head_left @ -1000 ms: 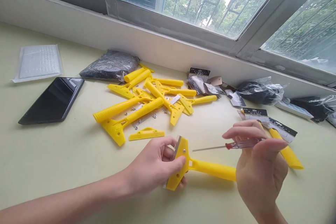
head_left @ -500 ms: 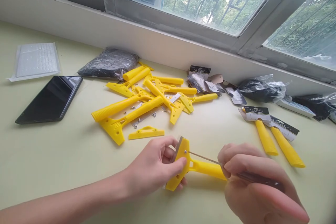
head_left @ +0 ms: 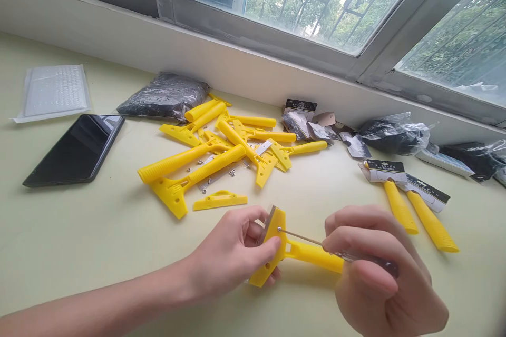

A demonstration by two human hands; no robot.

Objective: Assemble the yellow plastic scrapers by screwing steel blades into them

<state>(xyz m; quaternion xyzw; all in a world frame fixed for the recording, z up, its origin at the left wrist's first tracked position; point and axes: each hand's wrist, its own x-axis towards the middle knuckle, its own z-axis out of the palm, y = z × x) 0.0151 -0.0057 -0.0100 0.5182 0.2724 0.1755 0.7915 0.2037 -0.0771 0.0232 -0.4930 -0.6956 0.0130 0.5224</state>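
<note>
My left hand [head_left: 241,245] is closed on the head of a yellow scraper [head_left: 312,254], its thumb on top and fingers behind. A metal blade edge [head_left: 270,219] shows along the head's left side. My right hand [head_left: 383,268] grips the dark handle of a screwdriver [head_left: 302,236], whose thin shaft points left. The tip is at a small silver screw [head_left: 279,229] in the upper hole of the head; whether it sits in the slot I cannot tell. In the lower hole no screw shows. A loose yellow cover plate [head_left: 220,200] lies just beyond my left hand.
Behind is a pile of yellow scrapers [head_left: 215,163] with loose nuts [head_left: 232,172] and screws. A black phone [head_left: 75,150] and a dark plastic packet [head_left: 164,96] lie left. Two carded scrapers [head_left: 400,205] lie right, and wrapped black bags [head_left: 395,134] line the windowsill wall.
My right hand has turned on the screwdriver, its thumb and fingers shifting and the handle end drawing left. My left hand and the scraper stay where they were.
</note>
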